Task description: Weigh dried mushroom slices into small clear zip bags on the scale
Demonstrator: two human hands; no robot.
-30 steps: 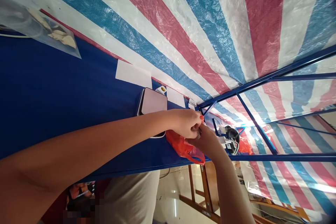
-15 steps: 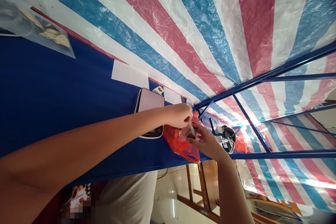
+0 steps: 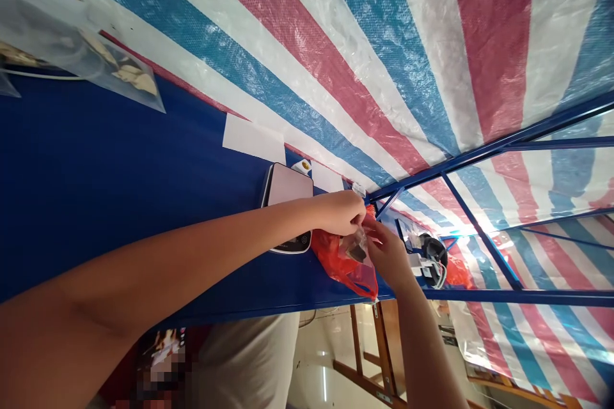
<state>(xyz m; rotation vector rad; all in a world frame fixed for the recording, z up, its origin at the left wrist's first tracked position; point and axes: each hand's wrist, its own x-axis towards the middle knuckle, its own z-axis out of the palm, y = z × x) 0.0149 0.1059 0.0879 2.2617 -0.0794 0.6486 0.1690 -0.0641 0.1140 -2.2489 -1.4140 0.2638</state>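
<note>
My left hand (image 3: 339,213) pinches the top of a small clear plastic bag (image 3: 355,248) holding a dark item, too small to identify. My right hand (image 3: 388,257) grips the same bag from the other side. An orange-red plastic bag (image 3: 333,262) lies under both hands on the blue table (image 3: 119,204), partly hidden by them. My left forearm crosses above a flat digital scale (image 3: 288,184) with a pale top and black display.
Two white paper sheets (image 3: 253,138) lie near the table's far edge. A clear bag of pale pieces (image 3: 125,73) sits at the upper left. A black device with white cables (image 3: 433,252) is beyond my right hand, under a blue metal frame (image 3: 480,230).
My hands have moved slightly apart compared with a second ago, and the small clear bag now shows between them. The view has shifted slightly.
</note>
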